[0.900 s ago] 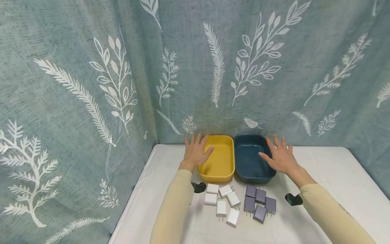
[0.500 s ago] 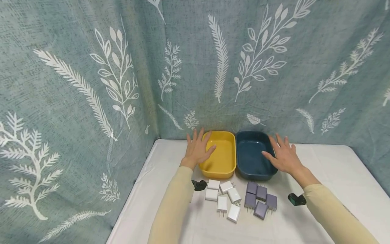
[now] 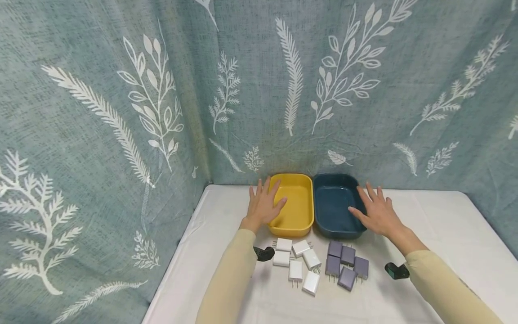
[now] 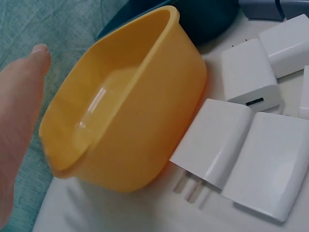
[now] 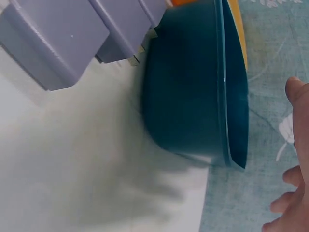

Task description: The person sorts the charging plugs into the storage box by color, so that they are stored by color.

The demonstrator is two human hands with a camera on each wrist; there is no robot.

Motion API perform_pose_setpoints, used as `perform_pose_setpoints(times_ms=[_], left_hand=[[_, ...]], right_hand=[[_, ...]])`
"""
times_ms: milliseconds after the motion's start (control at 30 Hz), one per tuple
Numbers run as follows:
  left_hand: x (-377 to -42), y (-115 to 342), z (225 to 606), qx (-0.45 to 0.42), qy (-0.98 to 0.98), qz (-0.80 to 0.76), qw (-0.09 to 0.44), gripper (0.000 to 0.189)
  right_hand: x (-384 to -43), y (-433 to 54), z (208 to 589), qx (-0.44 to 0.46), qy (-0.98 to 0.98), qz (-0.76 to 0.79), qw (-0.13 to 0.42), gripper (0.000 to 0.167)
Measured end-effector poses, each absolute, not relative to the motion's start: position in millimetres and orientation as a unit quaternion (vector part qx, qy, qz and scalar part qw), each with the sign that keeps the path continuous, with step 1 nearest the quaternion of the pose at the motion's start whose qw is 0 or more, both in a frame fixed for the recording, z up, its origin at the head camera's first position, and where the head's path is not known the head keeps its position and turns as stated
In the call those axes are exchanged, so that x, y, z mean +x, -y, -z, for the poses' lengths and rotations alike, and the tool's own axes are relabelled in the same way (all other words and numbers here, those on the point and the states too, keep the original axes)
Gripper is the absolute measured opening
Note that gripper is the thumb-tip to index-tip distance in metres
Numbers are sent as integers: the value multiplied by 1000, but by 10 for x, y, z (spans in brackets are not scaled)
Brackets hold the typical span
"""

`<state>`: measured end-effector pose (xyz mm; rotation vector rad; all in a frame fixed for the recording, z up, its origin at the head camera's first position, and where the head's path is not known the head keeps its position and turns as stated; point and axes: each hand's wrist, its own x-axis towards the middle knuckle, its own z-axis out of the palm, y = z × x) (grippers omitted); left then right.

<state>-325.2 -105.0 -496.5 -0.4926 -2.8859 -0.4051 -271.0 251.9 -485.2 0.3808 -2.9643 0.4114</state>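
My left hand (image 3: 262,207), fingers spread and straight, is over the left side of a yellow bin (image 3: 292,233). My right hand (image 3: 381,215) is spread likewise beside the right rim of a dark blue bin (image 3: 339,235). Neither hand holds anything; contact with the rims cannot be told. In the wrist views, the left thumb (image 4: 41,60) and right hand (image 5: 299,159) appear apart from the bins. White plug-in chargers (image 3: 295,271) with metal prongs lie in front of the yellow bin. Purple-grey chargers (image 3: 346,278) lie in front of the blue bin.
The bins stand side by side at the back of a white-covered table (image 3: 429,225). A blue-green curtain (image 3: 259,90) with white leaf prints hangs behind and at the left. Black wrist-camera parts (image 3: 397,271) stick out from the sleeves.
The head view has tipped downward slightly. Over the last half second both hands have drawn back a little toward the person. Bins and chargers lie as before.
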Motion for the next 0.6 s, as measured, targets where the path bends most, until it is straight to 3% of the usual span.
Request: perform_pose_setpoints(times_ms=[600], left_hand=[[-3064, 1133, 5183, -130, 953, 260, 88, 59]], right_hand=[[-2513, -2560, 5008, 143, 969, -194, 47, 80]])
